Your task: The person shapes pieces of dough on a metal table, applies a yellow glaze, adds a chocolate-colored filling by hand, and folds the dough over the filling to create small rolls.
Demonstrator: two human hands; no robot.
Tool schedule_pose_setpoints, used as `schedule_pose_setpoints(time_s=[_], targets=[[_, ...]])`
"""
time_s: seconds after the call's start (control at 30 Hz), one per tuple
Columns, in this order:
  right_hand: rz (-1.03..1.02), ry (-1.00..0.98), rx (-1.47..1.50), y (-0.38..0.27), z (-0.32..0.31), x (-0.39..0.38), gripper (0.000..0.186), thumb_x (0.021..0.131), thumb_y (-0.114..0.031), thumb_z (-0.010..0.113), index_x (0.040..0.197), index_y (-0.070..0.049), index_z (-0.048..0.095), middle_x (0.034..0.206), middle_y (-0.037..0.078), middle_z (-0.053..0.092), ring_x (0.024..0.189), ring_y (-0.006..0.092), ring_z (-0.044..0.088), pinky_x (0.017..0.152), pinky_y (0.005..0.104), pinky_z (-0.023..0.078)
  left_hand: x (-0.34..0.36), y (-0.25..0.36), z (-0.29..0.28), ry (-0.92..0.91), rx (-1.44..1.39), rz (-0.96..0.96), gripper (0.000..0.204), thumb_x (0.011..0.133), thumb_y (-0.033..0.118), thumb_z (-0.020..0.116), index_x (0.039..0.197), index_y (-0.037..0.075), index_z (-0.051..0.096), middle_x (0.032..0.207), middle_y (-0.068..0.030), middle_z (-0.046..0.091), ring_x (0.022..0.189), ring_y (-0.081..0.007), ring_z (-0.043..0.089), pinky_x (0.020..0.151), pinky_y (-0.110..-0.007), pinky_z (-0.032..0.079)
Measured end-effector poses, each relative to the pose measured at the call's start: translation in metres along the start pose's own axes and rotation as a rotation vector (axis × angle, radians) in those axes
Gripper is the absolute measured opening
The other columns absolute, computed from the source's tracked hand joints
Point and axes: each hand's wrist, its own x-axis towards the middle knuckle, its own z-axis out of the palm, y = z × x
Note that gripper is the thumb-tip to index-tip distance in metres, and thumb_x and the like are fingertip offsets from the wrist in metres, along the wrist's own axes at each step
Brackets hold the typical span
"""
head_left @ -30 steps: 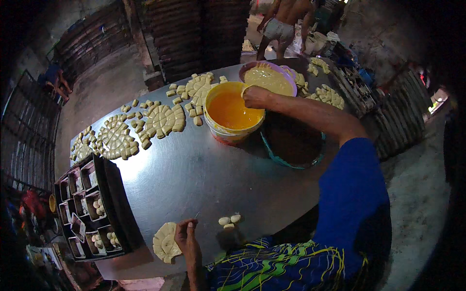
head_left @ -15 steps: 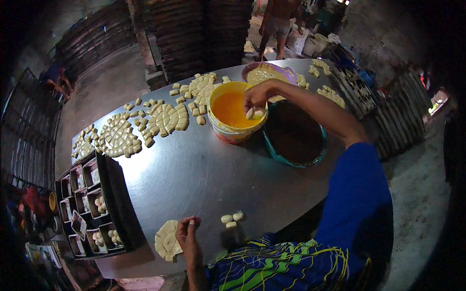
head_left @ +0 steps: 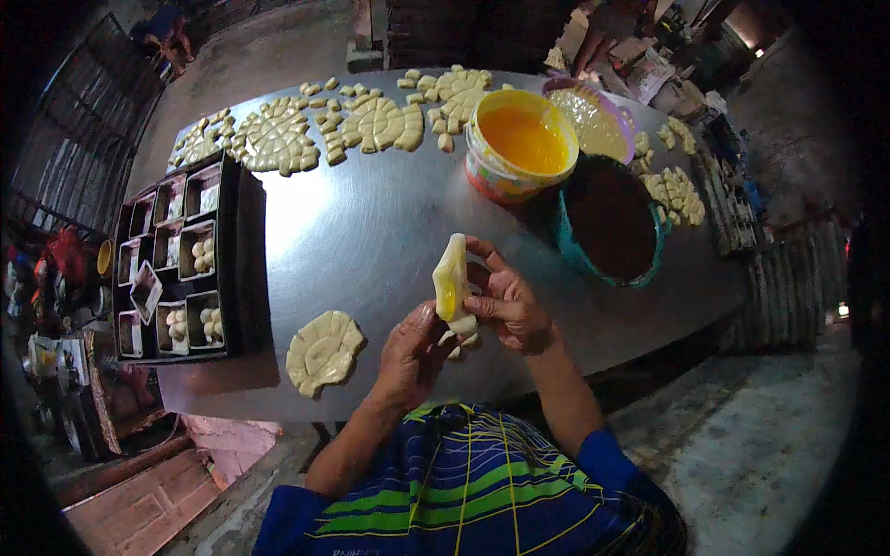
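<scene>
In front of my body, a flattened piece of dough [head_left: 451, 264] stands tilted with a glossy yellow streak of filling along it. My right hand [head_left: 512, 310] grips its right side between thumb and fingers. From the lower left, my left hand [head_left: 411, 350] is closed at the dough's bottom end, its fingertips partly hidden. Small dough pieces [head_left: 469, 341] show on the table just under and between the hands. To the left lies a round, flat dough disc [head_left: 324, 353] with scored lines.
A yellow-rimmed bucket [head_left: 494, 179] of orange-yellow filling stands beyond my hands, beside a teal tub [head_left: 565, 233] with dark contents. Behind them is a purple bowl [head_left: 632, 139] of pale batter. Cut dough rounds [head_left: 375, 125] line the far edge. A black rack of small tins [head_left: 248, 269] stands left.
My right hand has come back from the bucket to in front of my body. Both hands now meet at a dough piece with yellow filling. The view has shifted.
</scene>
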Motion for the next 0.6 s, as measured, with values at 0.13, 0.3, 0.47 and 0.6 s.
schedule_pose_setpoints(time_s=[0.13,0.3,0.47,0.6], targets=[[-0.03,0.079,0.036,0.026,0.006,-0.014,0.066,0.093,0.003,0.06,0.15,-0.015,0.03,0.132,0.011,0.055,0.117,0.0217,0.059,0.099,0.036,0.052,-0.009,-0.002,-0.017,-0.035,0.046,-0.022,0.041,0.1,0.035,0.058,0.13,0.009,0.053,0.125,-0.0054,0.06,0.118,-0.0206,0.057,0.105,-0.043,0.043],[-0.064,0.172,0.057,0.057,0.008,-0.023,0.059,0.096,0.001,0.057,0.149,-0.014,0.036,0.133,0.011,0.055,0.117,0.0218,0.059,0.103,0.0371,0.049,-0.015,-0.006,-0.021,0.027,-0.099,0.066,0.024,0.102,0.031,0.056,0.111,0.009,0.055,0.116,-0.0041,0.061,0.108,-0.0183,0.061,0.097,-0.037,0.048],[-0.204,0.266,-0.084,0.077,0.016,-0.026,0.046,0.095,0.0,0.06,0.139,-0.012,0.053,0.138,0.012,0.053,0.125,0.0232,0.056,0.103,0.037,0.05,-0.012,0.006,-0.034,0.046,-0.13,0.072,0.03,0.101,0.035,0.056,0.115,0.009,0.055,0.117,-0.0045,0.061,0.109,-0.0183,0.06,0.096,-0.037,0.048],[-0.524,0.155,-0.899,0.074,0.034,-0.024,0.039,0.09,0.0,0.067,0.127,-0.01,0.064,0.135,0.013,0.056,0.12,0.0248,0.06,0.094,0.0354,0.056,-0.01,0.015,-0.051,0.038,-0.032,0.121,0.036,0.099,0.033,0.059,0.122,0.006,0.056,0.118,-0.0065,0.063,0.108,-0.0196,0.061,0.093,-0.036,0.049]])
